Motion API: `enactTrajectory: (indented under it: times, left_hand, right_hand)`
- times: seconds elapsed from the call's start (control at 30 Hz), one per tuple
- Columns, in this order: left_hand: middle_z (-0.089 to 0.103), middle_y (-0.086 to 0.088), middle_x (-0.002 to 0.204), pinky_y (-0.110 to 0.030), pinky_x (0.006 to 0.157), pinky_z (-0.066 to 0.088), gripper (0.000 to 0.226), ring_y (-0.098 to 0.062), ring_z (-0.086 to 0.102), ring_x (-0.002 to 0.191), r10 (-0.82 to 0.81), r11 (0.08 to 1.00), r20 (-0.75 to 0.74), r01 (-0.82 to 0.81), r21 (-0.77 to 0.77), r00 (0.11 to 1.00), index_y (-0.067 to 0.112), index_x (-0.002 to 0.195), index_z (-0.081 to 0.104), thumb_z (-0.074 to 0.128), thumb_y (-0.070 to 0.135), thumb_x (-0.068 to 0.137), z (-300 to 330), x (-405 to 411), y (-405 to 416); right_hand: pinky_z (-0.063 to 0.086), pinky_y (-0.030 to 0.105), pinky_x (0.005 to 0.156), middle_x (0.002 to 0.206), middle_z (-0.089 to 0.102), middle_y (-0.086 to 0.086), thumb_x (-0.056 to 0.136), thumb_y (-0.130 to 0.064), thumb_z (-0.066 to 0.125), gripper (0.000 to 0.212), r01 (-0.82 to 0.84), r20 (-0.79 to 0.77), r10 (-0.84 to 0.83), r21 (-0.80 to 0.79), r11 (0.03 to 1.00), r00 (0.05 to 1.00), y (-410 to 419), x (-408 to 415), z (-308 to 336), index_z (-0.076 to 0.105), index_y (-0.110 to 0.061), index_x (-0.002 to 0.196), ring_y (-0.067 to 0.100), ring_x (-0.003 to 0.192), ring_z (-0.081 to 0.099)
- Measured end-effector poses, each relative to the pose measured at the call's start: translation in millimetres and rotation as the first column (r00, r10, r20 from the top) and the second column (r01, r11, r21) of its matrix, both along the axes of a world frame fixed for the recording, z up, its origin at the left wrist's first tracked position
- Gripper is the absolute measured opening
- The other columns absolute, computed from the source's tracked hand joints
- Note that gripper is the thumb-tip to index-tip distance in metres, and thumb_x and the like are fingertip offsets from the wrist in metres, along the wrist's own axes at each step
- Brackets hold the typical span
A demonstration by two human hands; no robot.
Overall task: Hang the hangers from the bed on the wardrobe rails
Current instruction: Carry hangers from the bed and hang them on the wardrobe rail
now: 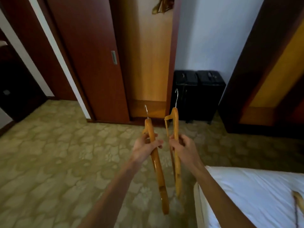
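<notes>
My left hand grips a wooden hanger around its arm, metal hook pointing up and forward. My right hand grips a second wooden hanger the same way, its hook higher. Both hangers are seen edge-on, side by side in front of me. Ahead stands the wardrobe, its sliding door pushed left so the light wooden inside shows. Hangers hang at the top of that opening; the rail itself is out of view. Another hanger lies on the white bed at the lower right.
Two black suitcases stand against the wall right of the wardrobe. A second dark wood unit with a light panel is at the far right. Patterned carpet covers the floor between me and the wardrobe. A dark doorway lies left.
</notes>
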State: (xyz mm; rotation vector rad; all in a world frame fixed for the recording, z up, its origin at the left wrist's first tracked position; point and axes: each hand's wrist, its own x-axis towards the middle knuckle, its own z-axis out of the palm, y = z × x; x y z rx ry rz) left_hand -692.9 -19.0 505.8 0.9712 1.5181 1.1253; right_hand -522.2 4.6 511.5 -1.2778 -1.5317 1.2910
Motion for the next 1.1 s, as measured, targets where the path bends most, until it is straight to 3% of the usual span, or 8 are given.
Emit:
enactTrajectory:
  times: [0.23,0.43,0.6,0.67,0.8,1.0,1.1]
  left_hand:
    - [0.077,-0.002,0.084,-0.012,0.055,0.048,0.031,-0.002,0.069,0.068,-0.066,0.997,-0.017,0.067,0.040,0.998,0.019,0.113,0.067,0.078,0.027,0.085,3,-57,161]
    - [0.079,-0.005,0.088,-0.016,0.066,0.055,0.020,-0.016,0.076,0.083,-0.051,0.994,0.024,0.048,0.098,0.998,0.011,0.102,0.076,0.079,0.020,0.084,32,-99,330]
    - [0.077,-0.009,0.093,-0.038,0.084,0.061,0.019,-0.025,0.074,0.089,0.006,0.994,-0.016,-0.004,0.108,1.000,0.012,0.102,0.075,0.075,0.024,0.087,50,-148,454]
    - [0.078,-0.005,0.090,-0.042,0.083,0.059,0.019,-0.022,0.074,0.085,0.042,0.994,-0.030,-0.038,0.101,0.999,0.015,0.104,0.074,0.075,0.025,0.088,56,-169,493]
    - [0.075,-0.004,0.082,-0.024,0.063,0.053,0.021,-0.011,0.069,0.073,0.072,0.992,-0.010,-0.070,0.108,0.997,0.015,0.107,0.072,0.075,0.024,0.088,64,-217,569]
    - [0.073,-0.001,0.080,-0.024,0.067,0.047,0.015,-0.007,0.067,0.070,0.066,0.989,-0.033,-0.061,0.134,0.997,0.016,0.102,0.071,0.073,0.023,0.089,65,-295,688]
    - [0.075,-0.002,0.083,-0.022,0.070,0.048,0.017,-0.011,0.070,0.078,0.045,0.989,-0.079,-0.033,0.145,0.996,0.015,0.103,0.072,0.073,0.025,0.089,61,-337,759]
  right_hand:
    - [0.053,0.023,0.073,0.087,0.071,-0.006,0.093,-0.027,0.068,0.005,-0.025,0.030,0.024,0.009,1.000,0.999,162,-65,-3,0.066,-0.027,0.097,0.008,0.083,0.068]
    - [0.055,0.015,0.067,0.090,0.075,-0.007,0.092,-0.020,0.070,0.008,-0.095,-0.023,0.095,0.018,0.995,0.995,343,-114,12,0.070,-0.021,0.100,0.002,0.085,0.072]
    - [0.054,0.018,0.068,0.089,0.073,-0.008,0.092,-0.025,0.069,0.007,-0.131,-0.015,0.131,0.013,0.991,0.991,471,-155,35,0.069,-0.025,0.099,0.001,0.081,0.071]
    - [0.052,0.018,0.070,0.089,0.071,-0.008,0.092,-0.027,0.070,0.008,-0.131,0.001,0.131,0.021,0.991,0.991,513,-172,43,0.068,-0.027,0.099,0.002,0.081,0.070]
    - [0.050,0.017,0.068,0.086,0.069,-0.007,0.093,-0.025,0.068,0.008,-0.123,0.012,0.123,0.041,0.992,0.992,589,-208,53,0.068,-0.024,0.101,0.001,0.076,0.067]
    - [0.049,0.020,0.071,0.079,0.068,-0.005,0.094,-0.026,0.067,0.008,-0.087,0.007,0.087,0.032,0.996,0.996,701,-275,55,0.068,-0.024,0.101,0.004,0.072,0.066]
    - [0.050,0.024,0.074,0.079,0.069,-0.003,0.095,-0.029,0.066,0.009,-0.071,0.028,0.070,0.035,0.997,0.997,762,-317,54,0.069,-0.024,0.101,0.008,0.075,0.066]
